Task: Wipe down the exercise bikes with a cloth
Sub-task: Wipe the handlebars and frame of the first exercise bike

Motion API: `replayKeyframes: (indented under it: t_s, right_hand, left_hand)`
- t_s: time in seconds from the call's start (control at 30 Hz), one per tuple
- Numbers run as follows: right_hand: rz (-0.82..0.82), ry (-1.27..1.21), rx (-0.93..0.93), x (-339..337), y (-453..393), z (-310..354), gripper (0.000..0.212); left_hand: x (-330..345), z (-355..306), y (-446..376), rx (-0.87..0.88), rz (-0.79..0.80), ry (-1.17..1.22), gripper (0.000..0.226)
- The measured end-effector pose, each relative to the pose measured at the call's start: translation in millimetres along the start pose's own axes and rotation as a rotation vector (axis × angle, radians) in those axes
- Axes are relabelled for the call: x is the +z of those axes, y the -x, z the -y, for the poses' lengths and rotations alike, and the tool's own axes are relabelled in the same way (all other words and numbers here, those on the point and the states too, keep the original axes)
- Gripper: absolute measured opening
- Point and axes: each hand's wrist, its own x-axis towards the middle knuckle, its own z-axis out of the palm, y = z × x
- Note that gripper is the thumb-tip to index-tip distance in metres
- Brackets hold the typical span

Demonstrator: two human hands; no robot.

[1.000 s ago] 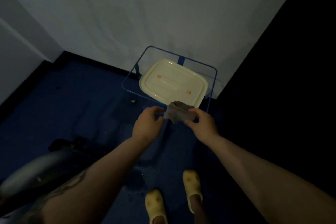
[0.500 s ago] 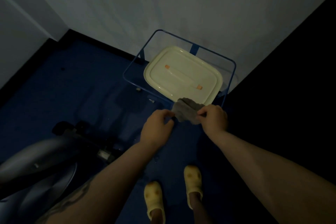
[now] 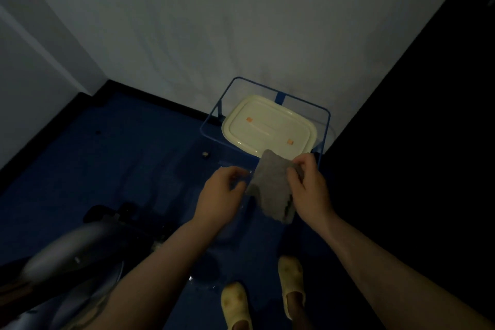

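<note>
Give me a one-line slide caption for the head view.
Right hand holds a grey cloth above a blue floor, left hand beside it, in front of a cream lidded box.

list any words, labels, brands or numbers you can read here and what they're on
None can be read.
Cream lid on the blue wire rack: two small orange marks only, no lettering visible.
Grey cloth in the right hand: no tag or print showing.
Exercise bike at lower left: too dark and blurred to show any branding.
</note>
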Motion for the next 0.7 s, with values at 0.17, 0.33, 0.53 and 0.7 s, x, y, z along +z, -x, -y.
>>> replayKeyframes:
  t_s: [0.17,0.33,0.53,0.7]
  right_hand:
    - [-0.010,-0.294,0.020,-8.7,59.0,63.5,0.011]
    - [0.061,-0.447,0.041,-16.5,128.0,99.3,0.027]
    - [0.165,-0.541,-0.048,-31.6,220.9,113.2,0.014]
    - [0.285,-0.517,-0.066,-33.9,301.3,109.9,0.012]
  left_hand:
    - [-44.2,-10.9,57.7,0.050,-0.062,-0.037,0.022]
    - [-64.6,-15.5,126.0,0.078,-0.180,-0.044,0.020]
    - [-59.5,-20.4,238.1,0.060,-0.337,-0.015,0.024]
    - [-45.5,-5.6,345.3,0.002,-0.429,0.008,0.025]
